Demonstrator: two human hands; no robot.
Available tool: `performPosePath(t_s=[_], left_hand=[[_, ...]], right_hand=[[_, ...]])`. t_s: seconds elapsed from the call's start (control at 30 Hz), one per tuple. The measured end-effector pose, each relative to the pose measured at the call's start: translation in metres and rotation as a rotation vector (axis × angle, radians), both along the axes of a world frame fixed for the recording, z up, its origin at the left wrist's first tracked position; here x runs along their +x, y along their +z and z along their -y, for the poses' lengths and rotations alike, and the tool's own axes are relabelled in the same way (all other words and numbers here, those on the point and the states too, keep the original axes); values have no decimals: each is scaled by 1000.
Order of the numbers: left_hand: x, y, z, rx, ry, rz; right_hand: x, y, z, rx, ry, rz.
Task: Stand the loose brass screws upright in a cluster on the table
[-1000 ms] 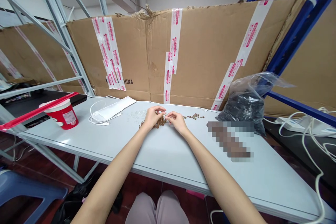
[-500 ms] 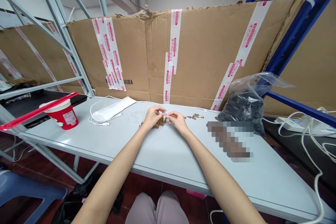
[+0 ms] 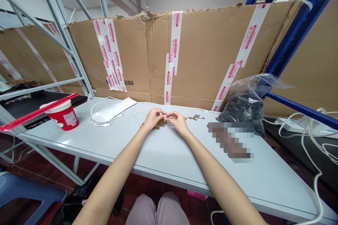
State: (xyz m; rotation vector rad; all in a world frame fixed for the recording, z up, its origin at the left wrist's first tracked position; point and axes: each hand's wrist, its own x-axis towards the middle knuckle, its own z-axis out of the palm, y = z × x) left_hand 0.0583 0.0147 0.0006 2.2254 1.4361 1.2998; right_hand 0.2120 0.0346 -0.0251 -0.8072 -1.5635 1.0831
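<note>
Above the table (image 3: 169, 151), my left hand (image 3: 153, 118) and my right hand (image 3: 177, 121) meet fingertip to fingertip. Both are closed in a pinch; whatever lies between the fingers is too small to make out. Under and beside my left hand is a pile of small brown-gold pieces (image 3: 160, 124), partly covered by the hand. A smaller group of similar pieces (image 3: 195, 117) lies to the right of my right hand. Tiny clear pieces (image 3: 133, 116) are scattered on the tabletop left of my left hand.
On the left stand a red cup (image 3: 66, 116) with a red bar (image 3: 39, 111) in front of it, and a white power strip with cable (image 3: 116, 109). A clear bag of dark things (image 3: 243, 105) sits at right, behind a blurred-out patch (image 3: 231, 140). Taped cardboard (image 3: 206, 56) walls the back.
My right fingertips have shifted very slightly against the left ones. Both hands otherwise keep their place, and the view has tilted a little.
</note>
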Motion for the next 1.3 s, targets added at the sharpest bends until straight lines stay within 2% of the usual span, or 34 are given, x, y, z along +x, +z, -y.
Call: performPosePath(t_s=[0.17,0.4,0.6,0.8,1.13,1.3], left_hand=[[1,2,1,9,-4,3],[2,2,2,6,-3,30],[1,1,0,6,4,26],[1,3,2,52,-18,30],[3,4,8,168,-42,-111],[4,3,10,200,-26,-157]], right_hand=[[0,3,2,-20,-47,-59],[2,4,1,38,-84,3],[4,5,1,44,-63,14],[5,6,0,-31,16,-45],[8,7,0,-105,19,-40],[9,7,0,-61,-19,-34]])
